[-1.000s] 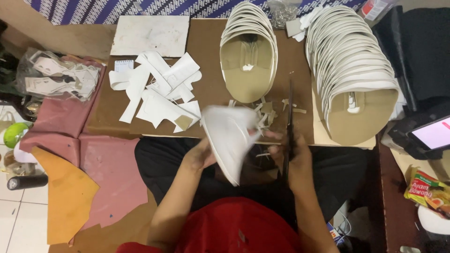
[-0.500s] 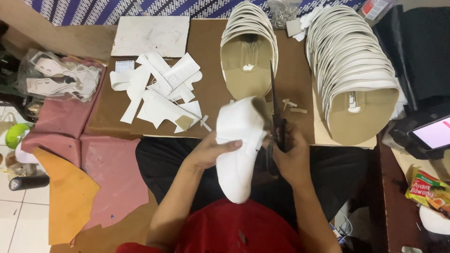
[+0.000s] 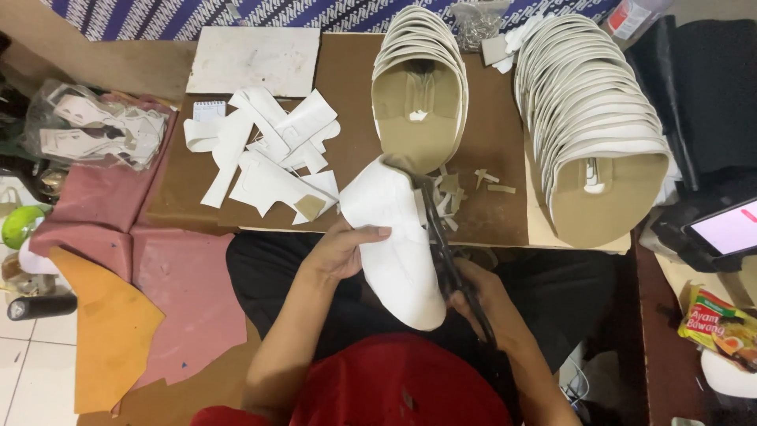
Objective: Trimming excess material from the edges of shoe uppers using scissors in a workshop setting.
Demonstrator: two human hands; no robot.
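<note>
My left hand (image 3: pixel 344 249) grips the left edge of a white shoe-upper piece (image 3: pixel 397 246), holding it over my lap with its toe end pointing toward me. Dark scissors (image 3: pixel 438 241) are in my right hand (image 3: pixel 482 298), and their blades lie along the right edge of the white piece. Small tan offcuts (image 3: pixel 465 186) lie on the brown board (image 3: pixel 351 134) just beyond the piece.
Two nested stacks of white-and-tan uppers (image 3: pixel 420 95) (image 3: pixel 593 134) stand on the board. Loose white cut shapes (image 3: pixel 268 158) lie at left, a white sheet (image 3: pixel 252 59) behind them. Pink and orange material sheets (image 3: pixel 142 300) cover the floor at left. A phone (image 3: pixel 729 229) sits at right.
The white piece has turned and dropped lower over my lap. The scissors have moved from beside it to along its right edge.
</note>
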